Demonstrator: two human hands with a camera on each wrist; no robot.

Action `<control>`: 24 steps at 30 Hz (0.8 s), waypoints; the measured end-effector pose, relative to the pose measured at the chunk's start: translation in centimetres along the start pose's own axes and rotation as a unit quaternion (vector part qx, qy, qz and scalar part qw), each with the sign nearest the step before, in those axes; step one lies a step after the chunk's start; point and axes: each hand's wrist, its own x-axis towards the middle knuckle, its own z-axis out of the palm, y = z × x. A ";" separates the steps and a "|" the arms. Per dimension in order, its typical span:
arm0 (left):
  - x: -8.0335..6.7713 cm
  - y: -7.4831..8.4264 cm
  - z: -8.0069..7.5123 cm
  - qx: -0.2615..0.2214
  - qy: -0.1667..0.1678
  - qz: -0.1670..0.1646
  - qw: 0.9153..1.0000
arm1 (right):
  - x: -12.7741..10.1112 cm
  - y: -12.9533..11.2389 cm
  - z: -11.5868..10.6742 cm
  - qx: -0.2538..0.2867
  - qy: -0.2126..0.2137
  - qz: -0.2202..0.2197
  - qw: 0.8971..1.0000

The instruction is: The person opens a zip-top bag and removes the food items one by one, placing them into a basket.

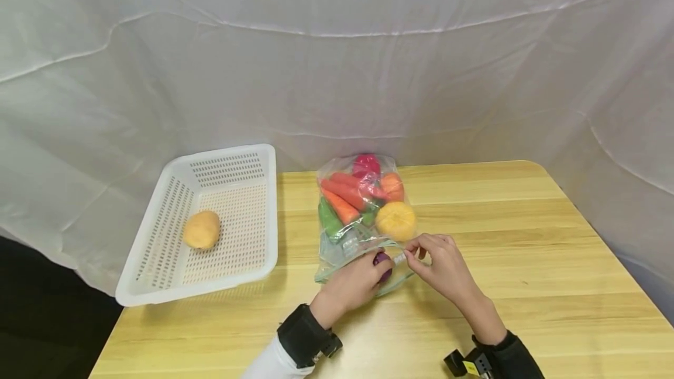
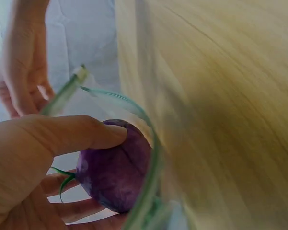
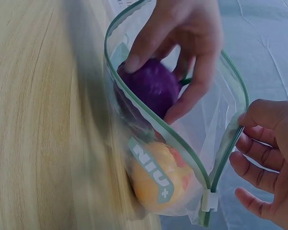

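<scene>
Left hand [image 1: 354,284] has its fingers [image 2: 81,132] curled round a purple vegetable [image 3: 152,86], right at the mouth of the clear zip bag [image 1: 363,209]; in the right wrist view the vegetable sits just inside the green zip rim, still gripped, not released. Right hand [image 1: 444,265] pinches the bag's rim at the slider end, lower centre of the head frame, fingers clamped on the rim and holding the mouth apart. Bag lies flat on the counter [image 1: 526,250], centre of frame, mouth toward the person. Already inside: carrots [image 1: 344,197], a green vegetable [image 1: 329,218], a red one [image 1: 367,164] at the far end, a yellow-orange round fruit [image 1: 396,220] near the mouth. My read: bagging is mostly done, the purple one is mid-way in. Left over: one tan round item [image 1: 202,230] alone in the white perforated basket [image 1: 247,268], centre left, well apart from the bag; zip not closed. Counter is light wood grain, rounded corner upper right. Wrinkled white sheet [image 1: 337,45] hangs behind and round the sides; dark gap at lower left.
</scene>
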 end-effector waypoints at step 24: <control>-4.2 1.8 -5.4 -0.030 0.039 0.079 0.996 | -0.2 0.2 0.2 0.002 -0.002 -0.003 1.000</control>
